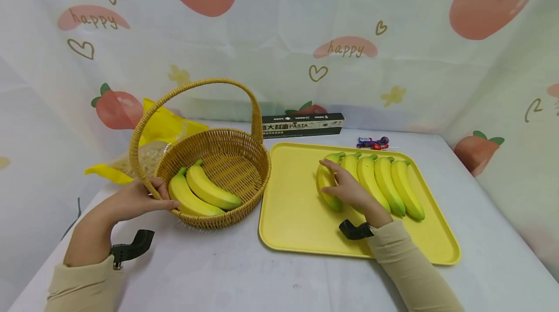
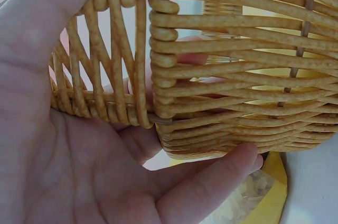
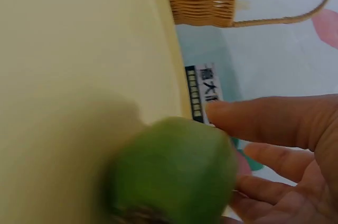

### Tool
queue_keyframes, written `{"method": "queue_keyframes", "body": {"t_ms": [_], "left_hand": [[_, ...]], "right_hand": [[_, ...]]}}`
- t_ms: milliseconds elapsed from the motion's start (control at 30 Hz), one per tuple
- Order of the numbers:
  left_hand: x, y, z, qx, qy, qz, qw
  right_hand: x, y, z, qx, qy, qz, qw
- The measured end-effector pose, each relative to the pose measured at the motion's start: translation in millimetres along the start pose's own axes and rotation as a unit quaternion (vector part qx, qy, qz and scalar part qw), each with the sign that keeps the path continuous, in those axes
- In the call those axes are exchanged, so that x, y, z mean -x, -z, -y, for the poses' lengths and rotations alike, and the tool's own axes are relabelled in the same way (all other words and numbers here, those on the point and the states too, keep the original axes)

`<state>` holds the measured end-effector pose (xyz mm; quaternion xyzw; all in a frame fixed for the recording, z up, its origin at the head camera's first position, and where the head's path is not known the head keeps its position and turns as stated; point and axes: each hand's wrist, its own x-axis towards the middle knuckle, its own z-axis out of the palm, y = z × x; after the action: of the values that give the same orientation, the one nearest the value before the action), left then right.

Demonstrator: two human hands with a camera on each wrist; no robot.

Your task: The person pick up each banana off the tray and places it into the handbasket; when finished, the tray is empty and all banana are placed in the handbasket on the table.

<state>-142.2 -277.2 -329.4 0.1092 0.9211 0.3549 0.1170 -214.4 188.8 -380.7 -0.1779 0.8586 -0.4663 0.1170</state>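
Note:
At the left, my left hand [image 1: 135,200] grips the wicker basket [image 1: 257,183] where its handle meets the rim. In the left wrist view, fingers lie on both sides of the woven wall [image 2: 232,71]. Two bananas [image 1: 209,188] lie inside the basket. Over the leftmost banana [image 1: 325,181] on the yellow tray [image 1: 290,205] is my right hand [image 1: 349,190], its thumb and fingers spread. The right wrist view shows that banana's green end [image 3: 174,168] up close, the thumb apart from it. Several more bananas [image 1: 397,186] lie side by side to the right.
Behind the tray stand a pasta box [image 1: 303,125] and a few wrapped lollipops [image 1: 373,143]. A yellow bag [image 1: 174,127] with a see-through part lies behind the basket. A printed cloth [image 1: 279,35] hangs at the back of the white table [image 1: 218,273].

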Motion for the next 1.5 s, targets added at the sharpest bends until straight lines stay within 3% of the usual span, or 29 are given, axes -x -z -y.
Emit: {"method": "queue_keyframes", "body": {"t_ms": [300,700,1133,1500], "left_hand": [[-0.3,-0.6,0.3,0.003,-0.004,-0.007,1.0000],[1.0,-0.6,1.7,0.005,-0.004,-0.005,1.0000],[2.2,-0.6,-0.2,0.006,-0.004,-0.008,0.9999],[2.4,-1.0,0.0,0.009,-0.001,-0.006,0.9999]], "right_hand": [[-1.4,-8.5,-1.4,0.017,0.007,-0.002,1.000],[-2.8,-12.8,-7.1,0.022,-0.048,0.036,0.998],[-1.1,-11.8,-1.3,0.016,-0.045,0.039,0.998],[4.2,-5.7,19.8,0.037,-0.031,0.038,0.998]]}}
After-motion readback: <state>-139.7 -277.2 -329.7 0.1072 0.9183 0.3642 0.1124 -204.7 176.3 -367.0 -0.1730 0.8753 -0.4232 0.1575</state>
